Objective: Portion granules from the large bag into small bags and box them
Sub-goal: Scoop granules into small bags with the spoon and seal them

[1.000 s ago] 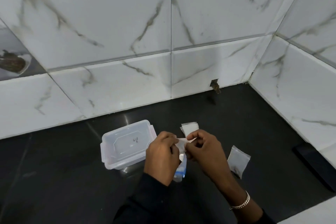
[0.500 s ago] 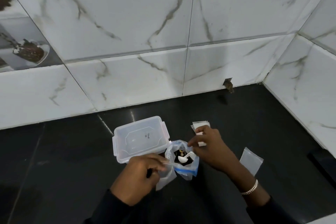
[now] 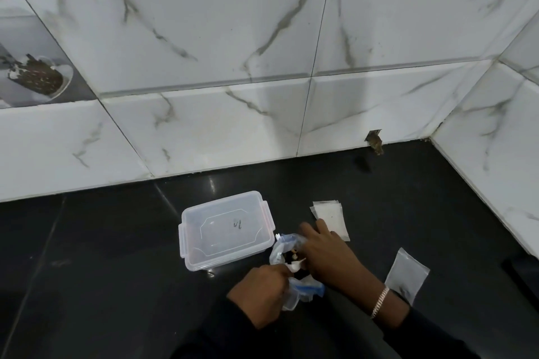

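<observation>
A large clear bag (image 3: pixel 284 248) with a blue zip strip stands open on the black counter, dark granules and a white scoop (image 3: pixel 296 265) inside. My left hand (image 3: pixel 259 293) pinches the bag's near rim. My right hand (image 3: pixel 326 253) reaches over the bag's mouth, its fingers spread above the opening and touching the rim; whether it grips anything I cannot tell. A clear plastic box (image 3: pixel 226 229) with its lid on sits just left of the bag. A stack of small empty bags (image 3: pixel 329 216) lies behind my right hand. One small bag (image 3: pixel 407 275) holding a few granules lies to the right.
White marble tiles wall the counter at the back and right, meeting in a corner. A small brown object (image 3: pixel 375 143) sticks out at the wall's base. A dark flat thing (image 3: pixel 522 271) lies at the right edge.
The bag, held shut between both hands a second ago, now stands open. My left hand dropped to its near rim and my right hand moved from the small-bag stack over the mouth.
</observation>
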### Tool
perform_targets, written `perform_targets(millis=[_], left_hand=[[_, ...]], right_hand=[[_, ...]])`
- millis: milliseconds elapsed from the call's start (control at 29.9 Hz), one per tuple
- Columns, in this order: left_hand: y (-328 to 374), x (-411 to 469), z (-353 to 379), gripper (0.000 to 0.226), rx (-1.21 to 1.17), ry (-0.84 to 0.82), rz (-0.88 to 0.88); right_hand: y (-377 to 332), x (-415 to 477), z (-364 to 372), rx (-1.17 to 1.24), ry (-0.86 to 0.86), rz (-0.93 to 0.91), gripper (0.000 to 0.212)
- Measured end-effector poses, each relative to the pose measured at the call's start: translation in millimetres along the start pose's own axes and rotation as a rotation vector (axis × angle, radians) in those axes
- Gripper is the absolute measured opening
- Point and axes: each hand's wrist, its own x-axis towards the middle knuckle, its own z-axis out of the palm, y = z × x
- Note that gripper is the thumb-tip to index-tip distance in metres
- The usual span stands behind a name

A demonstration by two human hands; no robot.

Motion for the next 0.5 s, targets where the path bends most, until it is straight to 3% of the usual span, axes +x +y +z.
perform_targets(millis=[100,334,502], left_hand=[[1.0,-2.4,1.9,0.037,-0.006,0.042,0.016],[14.9,2.4,13.6,0.038,-0.028,0.0,-0.008],[23.3,-15.1,4.5,0.035,-0.155,0.179,0.089]], right_hand=[[2.9,-14.2,-14.6,0.066,-0.008,0.03,0.03],[-14.9,-27.6,-21.6,0.118,-0.186,0.089,0.027],[-26.6,-15.5,-18.1,0.179,-0.132,0.222,0.03]])
